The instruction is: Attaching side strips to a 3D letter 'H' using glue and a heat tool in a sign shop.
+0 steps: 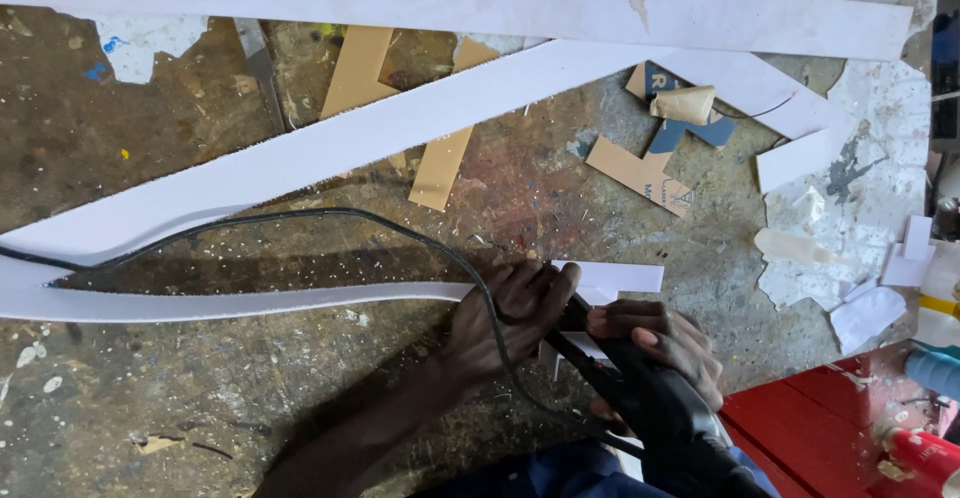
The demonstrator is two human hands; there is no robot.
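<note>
The left hand (510, 310) presses its fingers flat on the white foam-board strip (250, 303) while the right hand (655, 343), clenched around a black corded power tool (660, 413), works the strip's end just beyond the left fingertips, calling for steady guidance.

A: Tip of black power tool (650, 398) is hidden under left hand (510, 318); its rear is cut off at the bottom edge.

B: Confirmed. Black cord (300, 216) and white strip (230, 303) are cropped at the left edge.
</note>
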